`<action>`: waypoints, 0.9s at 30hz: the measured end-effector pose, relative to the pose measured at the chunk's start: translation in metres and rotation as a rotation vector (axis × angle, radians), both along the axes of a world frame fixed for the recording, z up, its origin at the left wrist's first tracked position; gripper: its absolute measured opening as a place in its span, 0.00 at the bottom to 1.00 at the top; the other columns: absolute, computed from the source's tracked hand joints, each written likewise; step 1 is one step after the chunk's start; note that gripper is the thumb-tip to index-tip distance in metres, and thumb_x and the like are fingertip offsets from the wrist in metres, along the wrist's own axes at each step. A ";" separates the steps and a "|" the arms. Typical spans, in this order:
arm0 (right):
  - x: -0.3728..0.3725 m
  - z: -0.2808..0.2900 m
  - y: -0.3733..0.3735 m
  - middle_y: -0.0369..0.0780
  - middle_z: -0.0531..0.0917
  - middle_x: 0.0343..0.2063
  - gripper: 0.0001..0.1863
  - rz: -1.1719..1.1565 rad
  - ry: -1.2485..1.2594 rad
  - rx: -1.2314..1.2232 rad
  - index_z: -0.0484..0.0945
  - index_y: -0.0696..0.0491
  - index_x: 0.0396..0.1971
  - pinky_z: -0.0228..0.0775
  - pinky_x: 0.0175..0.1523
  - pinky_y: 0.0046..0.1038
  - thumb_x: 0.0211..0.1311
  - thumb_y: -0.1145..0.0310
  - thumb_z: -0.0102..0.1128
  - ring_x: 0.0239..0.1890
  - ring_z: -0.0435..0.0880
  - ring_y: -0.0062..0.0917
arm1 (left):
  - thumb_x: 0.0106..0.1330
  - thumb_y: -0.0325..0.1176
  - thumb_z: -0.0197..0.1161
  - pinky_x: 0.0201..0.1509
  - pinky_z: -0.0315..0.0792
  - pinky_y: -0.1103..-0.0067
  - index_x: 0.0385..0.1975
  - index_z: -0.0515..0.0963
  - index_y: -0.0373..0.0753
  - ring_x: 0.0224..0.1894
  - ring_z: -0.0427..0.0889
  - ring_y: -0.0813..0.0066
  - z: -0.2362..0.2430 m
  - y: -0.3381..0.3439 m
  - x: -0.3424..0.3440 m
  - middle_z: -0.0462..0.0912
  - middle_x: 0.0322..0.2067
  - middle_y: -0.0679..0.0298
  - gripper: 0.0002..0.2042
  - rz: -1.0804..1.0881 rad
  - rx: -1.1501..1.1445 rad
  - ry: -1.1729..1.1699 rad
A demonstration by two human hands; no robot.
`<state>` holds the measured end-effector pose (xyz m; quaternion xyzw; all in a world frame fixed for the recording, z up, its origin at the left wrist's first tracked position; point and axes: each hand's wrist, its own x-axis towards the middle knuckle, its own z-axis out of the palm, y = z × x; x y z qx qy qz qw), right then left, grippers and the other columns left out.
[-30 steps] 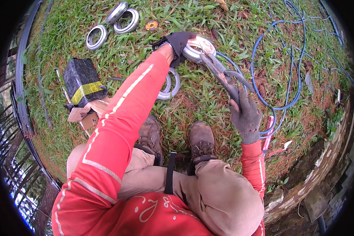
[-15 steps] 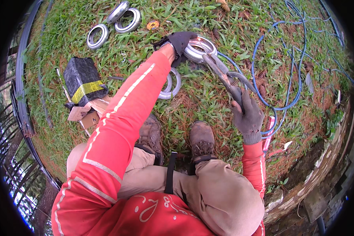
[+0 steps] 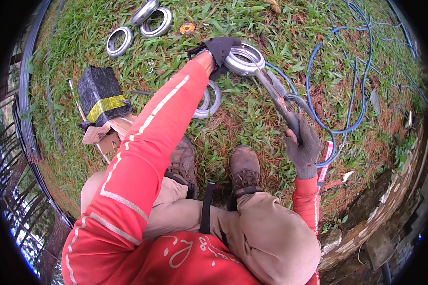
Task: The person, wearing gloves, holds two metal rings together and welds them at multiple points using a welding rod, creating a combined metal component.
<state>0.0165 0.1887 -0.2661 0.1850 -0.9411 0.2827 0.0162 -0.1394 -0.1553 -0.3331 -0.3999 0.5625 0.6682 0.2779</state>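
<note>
My left hand, in a dark glove, is closed on the left edge of a shiny metal ring above the grass. A worn, dark plier-like tool with a side lever reaches from the ring's lower right edge to my right hand. That hand wears a grey knit glove and is wrapped round the tool's handle end. Whether the jaws clamp the ring or only touch it, I cannot tell. Below my left wrist, more silver rings lie on the grass, partly covered by my sleeve.
Three shiny rings sit at the far left, near an orange disc. A black-wrapped box with yellow tape stands left of my arm. Blue hose loops across the right side. My boots are on the grass.
The held ring, with both hands and the tool, has shifted slightly to the right. The bright orange glint on the ring's upper edge has gone. Both grips stay the same.
</note>
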 end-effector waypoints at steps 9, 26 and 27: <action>0.039 -0.038 0.045 0.52 0.85 0.63 0.33 -0.407 -0.012 -0.083 0.77 0.60 0.71 0.77 0.67 0.37 0.69 0.68 0.75 0.63 0.86 0.40 | 0.79 0.57 0.59 0.23 0.72 0.80 0.48 0.89 0.51 0.23 0.83 0.81 -0.001 -0.007 0.009 0.88 0.27 0.73 0.19 -0.124 -0.014 0.045; 0.085 -0.039 0.104 0.48 0.85 0.46 0.23 -0.639 -0.262 0.063 0.83 0.55 0.53 0.78 0.57 0.43 0.55 0.72 0.74 0.50 0.87 0.45 | 0.79 0.35 0.67 0.53 0.84 0.75 0.63 0.83 0.36 0.46 0.90 0.71 0.067 -0.020 0.042 0.90 0.49 0.60 0.17 -0.767 -0.213 1.341; 0.085 -0.035 0.103 0.48 0.85 0.46 0.23 -0.646 -0.258 0.056 0.83 0.55 0.53 0.78 0.57 0.43 0.55 0.72 0.74 0.50 0.87 0.45 | 0.75 0.38 0.73 0.46 0.85 0.75 0.62 0.83 0.36 0.41 0.90 0.68 0.078 -0.018 0.034 0.91 0.44 0.60 0.20 -0.890 -0.465 1.626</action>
